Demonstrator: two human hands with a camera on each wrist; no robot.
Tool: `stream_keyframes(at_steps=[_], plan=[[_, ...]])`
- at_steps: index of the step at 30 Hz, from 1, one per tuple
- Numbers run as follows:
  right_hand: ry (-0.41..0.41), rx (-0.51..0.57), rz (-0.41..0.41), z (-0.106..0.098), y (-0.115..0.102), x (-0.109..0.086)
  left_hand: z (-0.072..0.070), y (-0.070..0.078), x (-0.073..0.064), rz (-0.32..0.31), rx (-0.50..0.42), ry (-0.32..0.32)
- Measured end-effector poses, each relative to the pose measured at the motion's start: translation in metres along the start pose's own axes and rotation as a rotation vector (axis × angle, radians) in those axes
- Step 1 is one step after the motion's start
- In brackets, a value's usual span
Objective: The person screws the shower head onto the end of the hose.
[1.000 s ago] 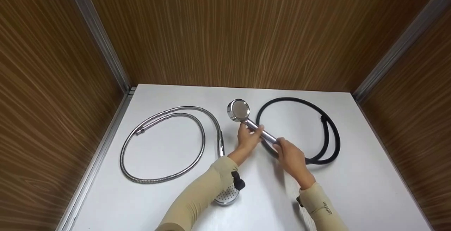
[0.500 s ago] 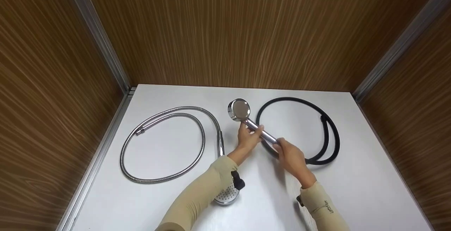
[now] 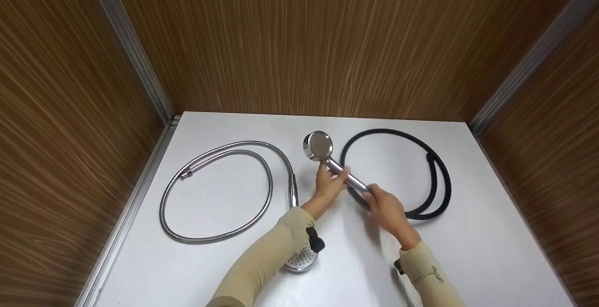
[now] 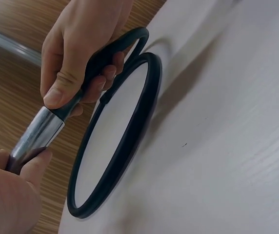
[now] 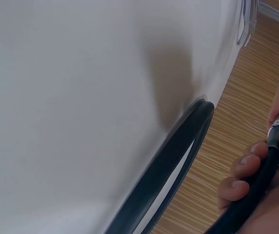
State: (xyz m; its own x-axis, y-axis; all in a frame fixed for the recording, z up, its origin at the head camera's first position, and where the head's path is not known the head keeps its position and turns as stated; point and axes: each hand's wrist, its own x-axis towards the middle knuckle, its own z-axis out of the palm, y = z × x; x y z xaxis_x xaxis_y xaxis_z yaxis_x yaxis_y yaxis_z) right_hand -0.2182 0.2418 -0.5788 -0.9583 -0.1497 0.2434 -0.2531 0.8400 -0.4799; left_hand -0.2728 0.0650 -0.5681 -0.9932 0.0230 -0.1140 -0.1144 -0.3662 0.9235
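A chrome shower head (image 3: 320,145) is held above the table, tilted, its round head up and to the left. My left hand (image 3: 329,186) grips its handle (image 4: 38,130) just below the head. At the handle's lower end, my right hand (image 3: 387,209) holds the end of a black hose (image 3: 398,133). The left wrist view has that hose end (image 4: 71,107) meeting the handle in line, thumb on top. From the right wrist view, the right fingers (image 5: 247,168) curl round the hose. Whether the joint is threaded together I cannot tell.
On the left of the white table (image 3: 224,269) lies a coiled metal shower hose (image 3: 196,240), joined to a second shower head (image 3: 302,260) that my left forearm partly covers. Wood-grain panels (image 3: 299,40) enclose the back and sides. The black hose loops at the right.
Almost nothing differs. The shower head has shifted very slightly to the right, and my right forearm has turned a little; both hands keep their holds.
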Motion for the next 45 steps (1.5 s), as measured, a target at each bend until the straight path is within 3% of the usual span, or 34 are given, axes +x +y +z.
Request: stream_keyframes(at_steps=[7,14,22,31,36,38,45], plan=[[-0.048,-0.001,0.071,0.007,-0.002,-0.004,-0.006,-0.009,0.002,-0.064,0.026,0.016],[-0.044,-0.012,0.072,0.014,-0.001,-0.007,-0.011,-0.018,0.006,-0.091,0.06,0.044],[-0.09,-0.035,0.113,0.016,0.0,-0.007,-0.016,-0.024,0.01,-0.158,0.192,0.076],[-0.128,-0.05,0.12,0.017,0.002,-0.007,-0.022,-0.027,0.013,-0.227,0.149,0.031],[-0.13,-0.051,0.12,0.018,0.002,-0.007,-0.02,-0.027,0.017,-0.34,-0.049,0.002],[-0.128,-0.049,0.123,0.018,0.002,-0.007,-0.019,-0.027,0.017,-0.378,-0.085,-0.01],[-0.126,-0.045,0.131,0.02,0.001,-0.006,-0.021,-0.023,0.015,-0.395,0.057,-0.027]])
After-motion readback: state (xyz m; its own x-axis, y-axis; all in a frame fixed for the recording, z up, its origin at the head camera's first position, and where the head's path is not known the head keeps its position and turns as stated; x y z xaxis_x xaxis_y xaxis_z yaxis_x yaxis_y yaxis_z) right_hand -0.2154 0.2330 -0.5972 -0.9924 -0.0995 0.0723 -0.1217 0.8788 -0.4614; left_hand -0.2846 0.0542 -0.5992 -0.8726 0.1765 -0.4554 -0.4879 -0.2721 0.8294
